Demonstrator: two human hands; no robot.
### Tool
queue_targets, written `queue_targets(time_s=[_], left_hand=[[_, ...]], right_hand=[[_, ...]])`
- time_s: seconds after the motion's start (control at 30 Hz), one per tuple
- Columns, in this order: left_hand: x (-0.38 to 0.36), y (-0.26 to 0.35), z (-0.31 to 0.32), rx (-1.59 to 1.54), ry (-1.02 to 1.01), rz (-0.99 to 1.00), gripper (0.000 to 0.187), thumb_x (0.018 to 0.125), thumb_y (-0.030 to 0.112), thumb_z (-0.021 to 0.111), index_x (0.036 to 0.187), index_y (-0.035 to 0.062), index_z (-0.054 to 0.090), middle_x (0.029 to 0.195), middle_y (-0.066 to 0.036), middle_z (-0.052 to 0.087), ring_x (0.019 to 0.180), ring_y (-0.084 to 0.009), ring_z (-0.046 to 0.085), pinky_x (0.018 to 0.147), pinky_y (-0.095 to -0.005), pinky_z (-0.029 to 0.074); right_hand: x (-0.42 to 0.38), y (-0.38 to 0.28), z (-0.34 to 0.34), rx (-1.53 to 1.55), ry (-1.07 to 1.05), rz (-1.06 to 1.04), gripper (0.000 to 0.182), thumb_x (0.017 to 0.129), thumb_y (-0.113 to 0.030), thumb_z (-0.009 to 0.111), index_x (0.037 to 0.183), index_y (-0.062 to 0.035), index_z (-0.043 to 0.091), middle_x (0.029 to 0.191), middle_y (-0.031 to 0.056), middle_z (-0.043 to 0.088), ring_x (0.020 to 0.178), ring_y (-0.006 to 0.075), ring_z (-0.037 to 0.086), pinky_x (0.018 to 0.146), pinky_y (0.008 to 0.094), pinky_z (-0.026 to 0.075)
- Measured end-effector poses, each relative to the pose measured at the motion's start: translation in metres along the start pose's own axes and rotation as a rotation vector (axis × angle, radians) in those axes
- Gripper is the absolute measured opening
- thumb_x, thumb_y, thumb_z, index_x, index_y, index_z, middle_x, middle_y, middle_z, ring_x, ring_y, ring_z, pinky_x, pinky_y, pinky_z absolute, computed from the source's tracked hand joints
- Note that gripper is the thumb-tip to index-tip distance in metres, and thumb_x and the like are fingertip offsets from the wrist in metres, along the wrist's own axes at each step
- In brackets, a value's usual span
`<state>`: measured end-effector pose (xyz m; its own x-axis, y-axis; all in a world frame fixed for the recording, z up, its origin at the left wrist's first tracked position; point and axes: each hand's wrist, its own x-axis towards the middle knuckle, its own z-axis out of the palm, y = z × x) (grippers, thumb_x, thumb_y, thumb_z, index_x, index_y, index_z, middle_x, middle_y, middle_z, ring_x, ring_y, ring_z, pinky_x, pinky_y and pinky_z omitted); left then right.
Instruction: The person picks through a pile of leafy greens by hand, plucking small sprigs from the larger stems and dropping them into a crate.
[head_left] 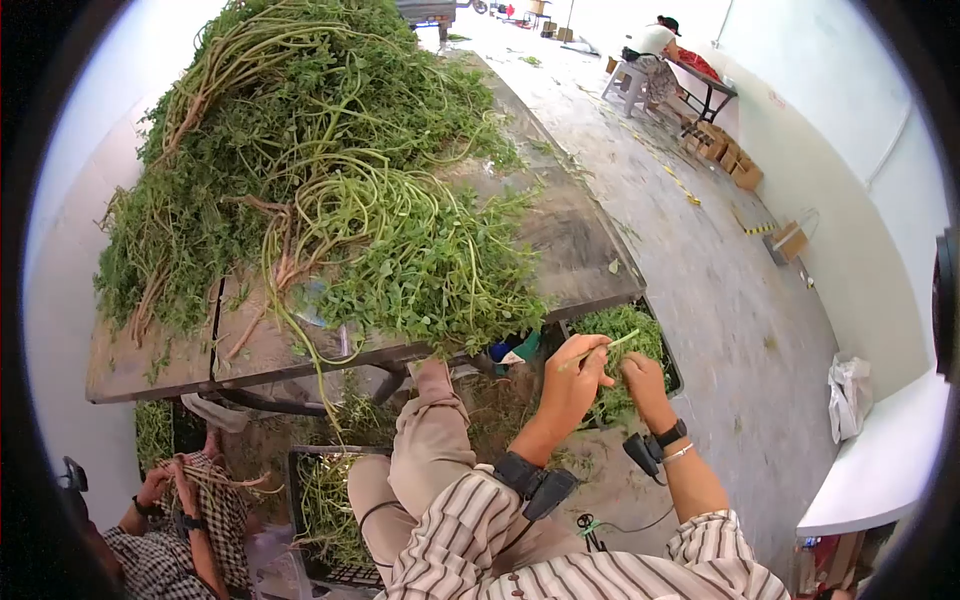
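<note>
My left hand [574, 388] pinches a short green stem [624, 340] that points up to the right. Beside it, my right hand [646, 386] has its fingers curled together; whether anything is in them is hidden. Below and behind both hands stands a dark crate [676, 366] with leafy green cuttings [610, 325] in it. On the table [575, 240] to the left lies a big heap of leafy plants [330, 110]. A smaller bunch with long stems and brown roots [410, 270] spreads to the table's near edge.
At lower left a co-worker's hands [175, 485] hold brown, root-like stems. Another crate [295, 500] of stems stands by my left knee. A white counter [880, 460] juts in at right, near a plastic bag [850, 395]. Farther off, a person [652, 50] sits at another table.
</note>
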<state>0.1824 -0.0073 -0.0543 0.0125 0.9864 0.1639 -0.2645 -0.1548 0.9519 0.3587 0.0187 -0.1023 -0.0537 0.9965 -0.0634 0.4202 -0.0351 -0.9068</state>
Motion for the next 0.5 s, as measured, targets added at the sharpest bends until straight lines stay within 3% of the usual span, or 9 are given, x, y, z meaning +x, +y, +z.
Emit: queue_targets(time_s=[0.13, 0.2, 0.23, 0.27, 0.3, 0.33, 0.4, 0.43, 0.5], left_hand=[[0.003, -0.020, -0.004, 0.030, -0.002, -0.029, 0.022, 0.092, 0.013, 0.051, 0.104, -0.0052, 0.057, 0.084, -0.007, 0.056, 0.064, -0.0115, 0.057, 0.054, -0.0261, 0.048], [0.003, -0.042, -0.004, 0.344, -0.108, 0.035, 0.021, 0.090, 0.010, 0.052, 0.106, -0.0032, 0.057, 0.083, -0.010, 0.057, 0.065, -0.0171, 0.058, 0.057, -0.0313, 0.048], [0.001, -0.033, -0.005, 0.543, -0.159, 0.092, 0.023, 0.086, 0.006, 0.054, 0.109, -0.0004, 0.057, 0.087, -0.015, 0.058, 0.070, -0.0290, 0.058, 0.064, -0.0378, 0.047], [-0.002, -0.035, -0.004, 0.543, -0.160, 0.095, 0.023, 0.086, 0.006, 0.054, 0.109, -0.0004, 0.057, 0.087, -0.015, 0.058, 0.070, -0.0290, 0.058, 0.064, -0.0378, 0.047], [-0.008, -0.039, -0.003, 0.561, -0.220, 0.045, 0.027, 0.085, 0.004, 0.053, 0.111, 0.0011, 0.056, 0.092, -0.017, 0.058, 0.076, -0.0339, 0.058, 0.068, -0.0399, 0.046], [-0.009, -0.040, -0.002, 0.577, -0.276, -0.003, 0.031, 0.084, 0.003, 0.053, 0.114, 0.0025, 0.055, 0.097, -0.020, 0.058, 0.082, -0.0388, 0.057, 0.071, -0.0421, 0.045], [-0.009, -0.036, -0.005, 0.657, -0.344, -0.071, 0.038, 0.081, 0.001, 0.054, 0.120, 0.0036, 0.052, 0.109, -0.020, 0.055, 0.092, -0.0400, 0.056, 0.074, -0.0442, 0.045], [-0.010, -0.040, -0.006, 0.721, -0.363, -0.086, 0.040, 0.081, 0.002, 0.055, 0.120, 0.0038, 0.051, 0.112, -0.019, 0.054, 0.094, -0.0395, 0.056, 0.075, -0.0454, 0.046], [-0.009, -0.043, -0.007, 0.785, -0.380, -0.105, 0.041, 0.080, 0.003, 0.056, 0.121, 0.0041, 0.050, 0.116, -0.018, 0.053, 0.096, -0.0391, 0.056, 0.076, -0.0465, 0.046]], right_hand=[[0.025, 0.042, -0.038, -0.228, 0.256, -0.140, 0.020, 0.081, -0.015, 0.048, 0.078, 0.0018, 0.059, 0.059, 0.0070, 0.052, 0.056, 0.0142, 0.050, 0.053, 0.0293, 0.040], [0.039, 0.057, -0.063, -0.257, 0.325, -0.148, 0.020, 0.082, -0.015, 0.048, 0.079, 0.0016, 0.059, 0.059, 0.0067, 0.052, 0.056, 0.0141, 0.050, 0.053, 0.0293, 0.040], [0.049, 0.063, -0.078, -0.240, 0.255, -0.009, 0.020, 0.082, -0.015, 0.049, 0.084, 0.0016, 0.059, 0.060, 0.0069, 0.053, 0.056, 0.0142, 0.051, 0.054, 0.0301, 0.042], [0.057, 0.068, -0.089, -0.224, 0.185, 0.128, 0.021, 0.081, -0.016, 0.049, 0.089, 0.0016, 0.059, 0.062, 0.0072, 0.054, 0.056, 0.0143, 0.051, 0.055, 0.0310, 0.043], [0.066, 0.074, -0.095, -0.157, 0.160, 0.262, 0.027, 0.081, -0.015, 0.048, 0.100, 0.0029, 0.056, 0.067, 0.0136, 0.059, 0.063, 0.0230, 0.057, 0.062, 0.0366, 0.046], [0.074, 0.088, -0.101, -0.160, 0.161, 0.255, 0.027, 0.081, -0.015, 0.048, 0.100, 0.0029, 0.056, 0.067, 0.0136, 0.059, 0.063, 0.0230, 0.057, 0.062, 0.0366, 0.046], [0.087, 0.131, -0.111, -0.594, 0.209, -0.204, 0.031, 0.080, -0.012, 0.046, 0.105, 0.0042, 0.054, 0.078, 0.0206, 0.062, 0.074, 0.0329, 0.060, 0.069, 0.0404, 0.046], [0.095, 0.150, -0.114, -0.661, 0.235, -0.241, 0.032, 0.079, -0.010, 0.044, 0.105, 0.0052, 0.053, 0.088, 0.0260, 0.060, 0.084, 0.0406, 0.057, 0.076, 0.0424, 0.045], [0.106, 0.155, -0.118, -0.627, 0.194, -0.188, 0.029, 0.080, -0.011, 0.044, 0.103, 0.0047, 0.054, 0.087, 0.0237, 0.061, 0.080, 0.0368, 0.059, 0.071, 0.0406, 0.047]])
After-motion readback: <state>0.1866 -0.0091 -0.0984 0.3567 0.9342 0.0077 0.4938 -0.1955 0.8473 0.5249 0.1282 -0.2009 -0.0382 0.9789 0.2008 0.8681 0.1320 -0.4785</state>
